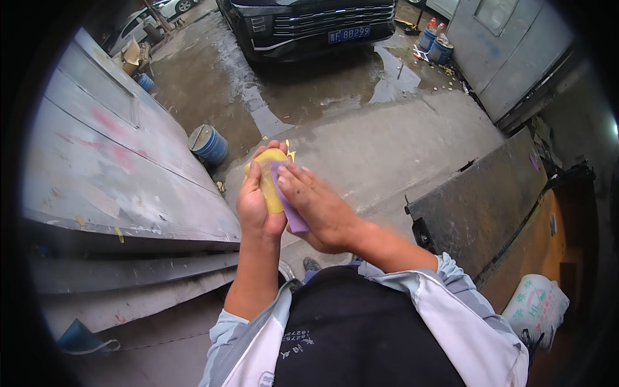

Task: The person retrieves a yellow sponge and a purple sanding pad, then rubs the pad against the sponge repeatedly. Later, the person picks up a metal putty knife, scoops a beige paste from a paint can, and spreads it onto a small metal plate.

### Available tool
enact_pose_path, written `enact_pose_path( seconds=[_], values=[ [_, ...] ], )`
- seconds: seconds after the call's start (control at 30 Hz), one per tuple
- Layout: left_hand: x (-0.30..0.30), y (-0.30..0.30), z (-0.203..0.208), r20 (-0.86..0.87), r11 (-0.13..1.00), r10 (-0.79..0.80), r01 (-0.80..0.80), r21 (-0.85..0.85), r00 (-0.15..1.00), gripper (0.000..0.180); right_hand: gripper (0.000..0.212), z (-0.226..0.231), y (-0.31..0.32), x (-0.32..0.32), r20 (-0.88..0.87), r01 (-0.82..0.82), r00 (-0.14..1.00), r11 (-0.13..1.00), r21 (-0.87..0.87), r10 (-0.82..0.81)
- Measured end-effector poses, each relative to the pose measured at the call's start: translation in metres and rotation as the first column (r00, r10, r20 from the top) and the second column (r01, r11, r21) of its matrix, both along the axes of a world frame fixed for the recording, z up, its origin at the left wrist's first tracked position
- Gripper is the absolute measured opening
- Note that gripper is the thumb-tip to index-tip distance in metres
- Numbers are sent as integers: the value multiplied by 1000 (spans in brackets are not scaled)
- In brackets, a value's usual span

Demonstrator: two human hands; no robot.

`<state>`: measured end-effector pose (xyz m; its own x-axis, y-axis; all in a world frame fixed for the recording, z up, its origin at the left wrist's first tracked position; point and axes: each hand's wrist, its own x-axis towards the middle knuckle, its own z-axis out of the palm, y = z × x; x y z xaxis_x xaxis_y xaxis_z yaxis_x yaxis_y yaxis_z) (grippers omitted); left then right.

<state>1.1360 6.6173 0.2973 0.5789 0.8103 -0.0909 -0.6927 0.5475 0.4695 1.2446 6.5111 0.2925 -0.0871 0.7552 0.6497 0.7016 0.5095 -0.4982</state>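
My left hand [253,203] is closed round a rounded, flat yellow piece [273,198], its thumb lying along the near side. The exact kind of the yellow piece cannot be made out. My right hand [319,203] presses a purple strip [295,220], like a sheet of sandpaper, against the yellow piece's right side. Its fingers lie close together over the strip and hide part of it. By the left fingertips a thin yellow scrap [291,152] sticks out. Both hands are held up in front of my chest, above the concrete.
A black car [309,29] stands ahead on wet ground. White, paint-stained metal panels [122,155] rise at left beside a blue bucket [209,144]. At right are a dark metal plate [477,193] and a white sack [536,306]. More blue buckets [441,50] stand far right.
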Motion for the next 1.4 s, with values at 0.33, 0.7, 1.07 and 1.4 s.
enact_pose_path(
  seconds=[0.33,0.7,1.07,1.4],
  values=[
    [8,3,5,-103,999,28,-30,-17,994,36,72,-5,-9,-5,21,15,1000,1000,10,-15],
    [-2,12,1,-102,994,102,-104,-20,990,36,75,-17,-30,-3,29,-61,998,994,-87,63],
    [15,-28,9,-35,981,95,-88,171,995,32,64,13,17,21,-142,478,875,872,106,-463],
    [3,-58,2,-173,990,-97,113,87,980,36,63,7,71,79,-155,659,752,733,168,-641]
  ],
)
